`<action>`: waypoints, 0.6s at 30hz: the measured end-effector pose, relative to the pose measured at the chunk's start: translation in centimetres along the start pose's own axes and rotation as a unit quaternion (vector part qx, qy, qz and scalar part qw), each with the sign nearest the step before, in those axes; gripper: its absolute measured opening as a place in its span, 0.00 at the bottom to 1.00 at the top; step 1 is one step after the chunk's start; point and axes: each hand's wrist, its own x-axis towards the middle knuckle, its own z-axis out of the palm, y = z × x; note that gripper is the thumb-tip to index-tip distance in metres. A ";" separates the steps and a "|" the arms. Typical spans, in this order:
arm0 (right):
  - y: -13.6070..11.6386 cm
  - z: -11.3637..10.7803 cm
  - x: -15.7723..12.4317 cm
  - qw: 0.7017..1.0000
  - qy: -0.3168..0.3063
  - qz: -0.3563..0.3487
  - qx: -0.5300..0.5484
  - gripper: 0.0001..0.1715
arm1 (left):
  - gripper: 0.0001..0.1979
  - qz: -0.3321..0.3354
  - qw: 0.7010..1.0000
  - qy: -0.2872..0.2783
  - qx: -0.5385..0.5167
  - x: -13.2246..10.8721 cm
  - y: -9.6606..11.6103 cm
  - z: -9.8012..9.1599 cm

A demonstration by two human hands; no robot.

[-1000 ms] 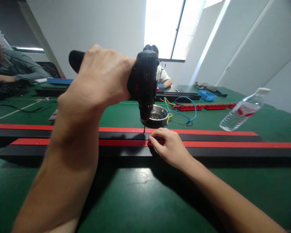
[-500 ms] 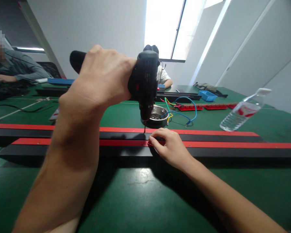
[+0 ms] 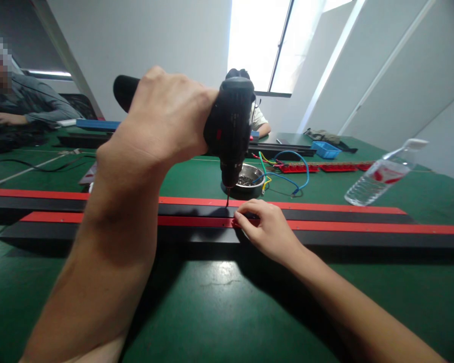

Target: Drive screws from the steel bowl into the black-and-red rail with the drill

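Note:
My left hand (image 3: 170, 118) is wrapped round the handle of a black cordless drill (image 3: 235, 121). The drill points down, and the thin bit (image 3: 227, 196) has its tip over the two long black bars, just left of my right fingers. My right hand (image 3: 268, 224) rests by the near bar (image 3: 196, 234), thumb and forefinger pinched together at its red strip (image 3: 196, 221). Whatever may be between those fingertips is too small to make out. The far bar (image 3: 325, 214), also with a red strip, lies parallel behind it. Whether the bit touches anything, I cannot tell.
Behind the drill stands a metal bowl (image 3: 259, 176) with small dark screws. Coloured wires (image 3: 297, 171) curl beside it. A water bottle (image 3: 386, 174) leans at the right. Further back are red strips (image 3: 338, 167), a blue basket (image 3: 325, 149) and two people at the green table (image 3: 219, 312).
The drill and my left hand have shifted very slightly to the right in view, along with most of the scene. My right hand keeps its pinch at the red strip.

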 end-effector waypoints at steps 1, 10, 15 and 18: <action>0.0 0.0 0.0 1.000 0.000 0.000 0.000 0.10 | 0.27 -0.003 1.000 -0.004 -0.002 0.0 0.0 0.0; -0.1 -0.1 0.0 1.000 -0.004 0.000 -0.005 0.10 | 0.25 -0.013 1.000 -0.009 -0.001 0.0 0.2 0.0; -0.1 -0.2 -0.1 1.000 -0.006 0.004 -0.005 0.10 | 0.29 0.000 1.000 -0.019 -0.006 0.0 -0.1 0.0; -0.1 -0.2 -0.1 1.000 -0.004 0.004 -0.004 0.10 | 0.30 -0.002 1.000 -0.029 0.004 0.1 0.0 -0.2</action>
